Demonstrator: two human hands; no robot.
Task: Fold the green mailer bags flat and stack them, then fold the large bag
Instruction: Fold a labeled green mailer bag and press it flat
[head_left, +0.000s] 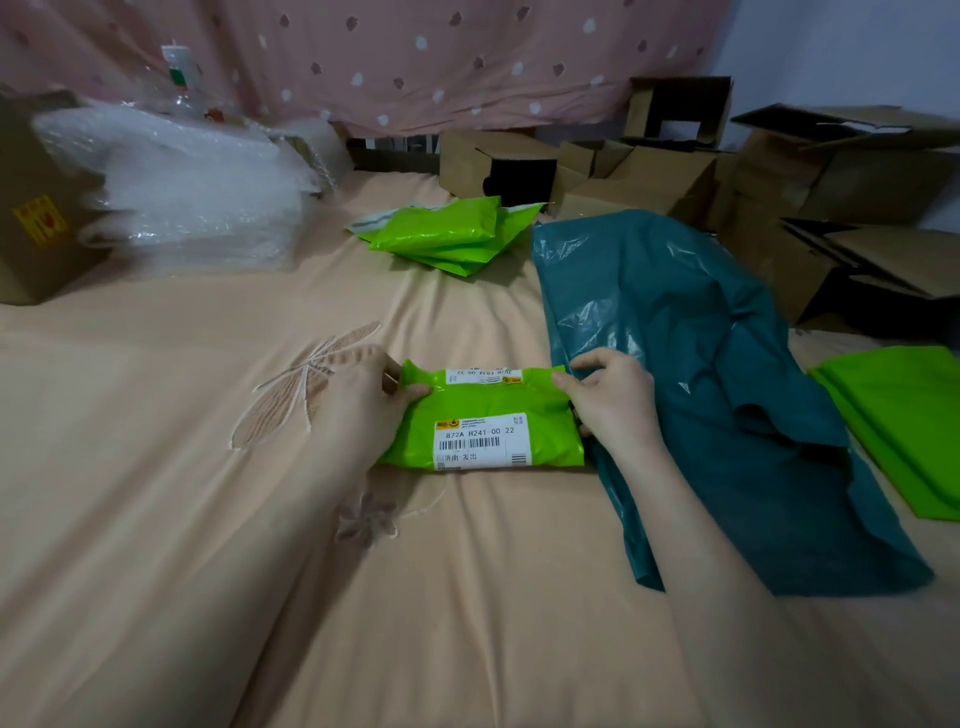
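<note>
Head view records a person's two bare hands working at a folded green mailer bag on a bed covered by a peach bedsheet with an embroidered dragonfly. The bag lies flat near the middle of the sheet, a white shipping label with a barcode facing up and a second label strip showing along its far edge.

Left hand: fingers curled at the bag's left end, thumb on top of the folded layer and fingertips at its far corner, pinching that end.

Right hand: fingers bent over the bag's right end, thumb lying on the upper surface, gripping the edge. The wrist rests over the large teal bag, which lies crumpled and spread just beside the mailer on its right, touching it.

Further back on the bed, a stack of folded green mailers sits well apart from the hands. More green mailers, flat and unfolded, lie at the right edge beyond the teal bag.

Bubble wrap is heaped at the far left beside a cardboard box with a yellow sticker. Opened cardboard boxes crowd the far right. A pink dotted curtain hangs behind.
</note>
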